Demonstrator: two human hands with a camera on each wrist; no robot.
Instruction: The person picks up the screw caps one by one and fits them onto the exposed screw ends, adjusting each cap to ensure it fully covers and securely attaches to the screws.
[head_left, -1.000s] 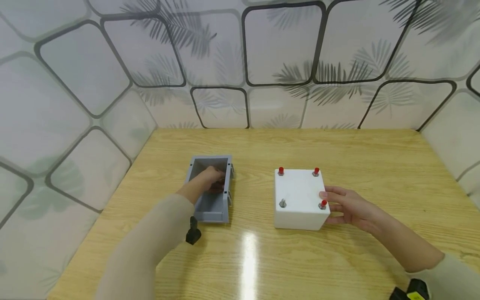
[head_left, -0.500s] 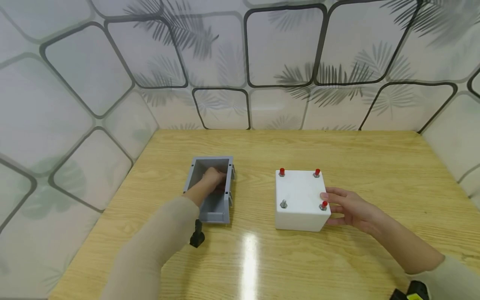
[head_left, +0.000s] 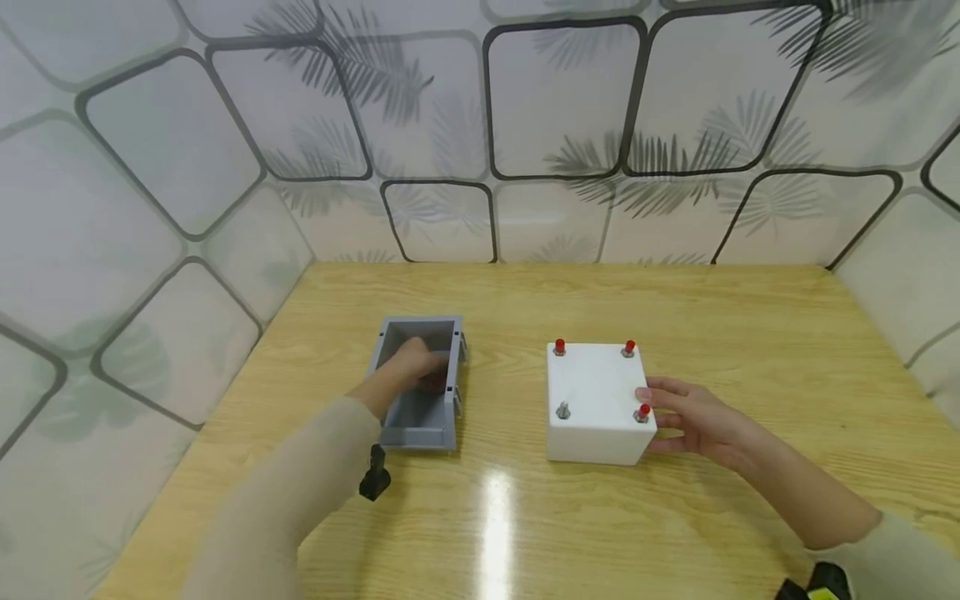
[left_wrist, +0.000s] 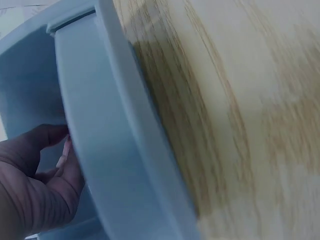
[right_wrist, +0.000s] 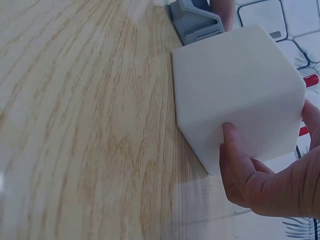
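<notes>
My left hand (head_left: pixel 412 367) reaches down into a grey plastic bin (head_left: pixel 417 438) left of centre. In the left wrist view its thumb and fingers curl close together, the fingertips partly hidden behind the bin wall; I cannot tell whether something is between them. A white box (head_left: pixel 596 387) stands on the table to the right of the bin. Metal threaded posts rise at its top corners; three carry red caps (head_left: pixel 560 346), while the front left post (head_left: pixel 563 409) shows bare metal. My right hand (head_left: pixel 693 417) holds the box's right side, thumb at the top edge, fingers against the side face.
Both things stand on a wood-grain table (head_left: pixel 495 308). Patterned wall panels (head_left: pixel 562 100) close it off at the back and on both sides. A strip of table separates the bin from the box. Black devices (head_left: pixel 375 475) hang at my cuffs.
Inside the bin my left hand shifts and turns slightly, its wrist moving a little left over the last half second. The right hand keeps its place at the white box.
</notes>
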